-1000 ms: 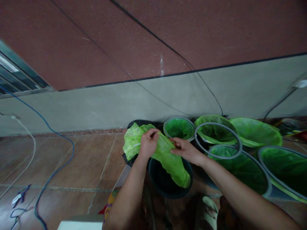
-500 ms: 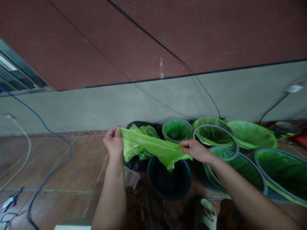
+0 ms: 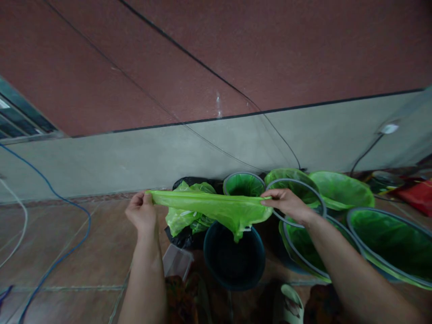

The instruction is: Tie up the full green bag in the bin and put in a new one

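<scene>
Viewed from my place in the room, the left hand (image 3: 142, 210) and the right hand (image 3: 287, 203) are each clamped, thumb against fingers, on one end of the green bag (image 3: 209, 207); its edge is taut between the two grips. Below the middle of this span, one dark bucket (image 3: 234, 270) faces upward; the slack of the bag overlaps its far rim, and contact cannot be determined. Obstructions: a loose grey ring (image 3: 293, 180) lies just beyond the right grip, over the green-lined bins (image 3: 381, 234), and the right forearm (image 3: 337, 256) passes in front of these. Beyond the left half of the span, crumpled green plastic (image 3: 178, 219) lies against black plastic (image 3: 184, 239). On the near side of the span, right of the left grip, sits a clear box (image 3: 177, 262). Count: one held bag, one bucket, one ring, one box, five green-lined bins; well left of the left grip, one blue cable (image 3: 88, 220) and one white cable (image 3: 25, 220).
</scene>
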`<state>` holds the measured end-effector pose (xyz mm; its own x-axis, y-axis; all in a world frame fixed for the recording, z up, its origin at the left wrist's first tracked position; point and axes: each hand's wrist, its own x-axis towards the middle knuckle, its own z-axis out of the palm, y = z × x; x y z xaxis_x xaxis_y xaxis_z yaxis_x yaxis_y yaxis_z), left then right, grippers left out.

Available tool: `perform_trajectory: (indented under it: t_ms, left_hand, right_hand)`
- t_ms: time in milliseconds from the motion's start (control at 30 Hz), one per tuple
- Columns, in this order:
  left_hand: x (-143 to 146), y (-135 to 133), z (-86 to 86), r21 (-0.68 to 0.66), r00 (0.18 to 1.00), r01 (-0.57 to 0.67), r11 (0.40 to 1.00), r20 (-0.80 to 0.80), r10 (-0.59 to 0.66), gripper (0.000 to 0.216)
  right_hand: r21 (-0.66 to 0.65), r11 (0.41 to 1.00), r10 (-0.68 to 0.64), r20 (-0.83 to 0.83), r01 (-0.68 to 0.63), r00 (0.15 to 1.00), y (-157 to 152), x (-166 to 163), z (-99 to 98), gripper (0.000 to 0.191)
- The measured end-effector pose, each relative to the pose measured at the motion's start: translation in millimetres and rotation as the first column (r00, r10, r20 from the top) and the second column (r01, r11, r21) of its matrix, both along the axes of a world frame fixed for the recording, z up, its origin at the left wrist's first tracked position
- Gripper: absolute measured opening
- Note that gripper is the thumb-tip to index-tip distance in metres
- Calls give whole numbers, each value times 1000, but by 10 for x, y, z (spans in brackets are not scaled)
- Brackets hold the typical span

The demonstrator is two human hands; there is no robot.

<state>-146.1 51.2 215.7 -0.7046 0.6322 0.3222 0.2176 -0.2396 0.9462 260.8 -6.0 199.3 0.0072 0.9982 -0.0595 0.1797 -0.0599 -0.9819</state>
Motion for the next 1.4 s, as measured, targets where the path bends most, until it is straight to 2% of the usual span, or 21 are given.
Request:
perform_trajectory:
  t_ms: [100,167,400,567,767,867,967,1067,1167,1233,1300,1400]
  left_hand:
    - [-27,6,0,-34,999,-17,999,36,18,17]
    - [-37,13,2,-57,997,-14,998,76,19,20]
    - [-7,25,21,-57,984,47,997,173,-36,25]
    - [1,31,30,-5,961,38,999,274,-35,25]
    - [-8,42,16,-21,967,94,995,241,-87,24]
    - [15,32,33,-21,978,93,995,192,-88,25]
    - [50,19,65,-6,974,69,998,217,-66,25]
    - [76,9,91,10,968,74,997,240,-75,27]
    - [86,-3,105,23,969,89,996,231,-92,26]
    - [91,-13,112,34,973,92,995,207,-97,26]
    - [105,-26,122,48,978,94,994,185,-101,27]
    - [157,-50,145,72,978,104,992,174,-116,26]
  right_hand:
    - [-53,998,-53,-298,39,953,-24,-13,121,29]
    - [-60,997,-77,-413,58,907,-26,-12,168,31]
    - [19,983,-152,-485,184,861,66,45,104,33]
    - [-8,960,-240,-543,281,805,73,34,121,34]
    - [-23,994,-104,-460,105,882,-10,-84,216,49]
    - [-13,999,-51,-349,50,936,-24,-140,157,49]
    - [-4,1000,-4,-153,4,988,-2,-153,15,46]
    - [-13,998,-56,105,58,993,34,-131,-176,45]
    - [-80,983,-135,282,163,950,49,-136,-361,55]
    - [-132,977,-119,303,166,945,34,-198,-471,62]
    - [-178,975,-87,251,135,964,-3,-330,-580,64]
    - [-330,938,-48,190,110,981,-102,-630,-754,65]
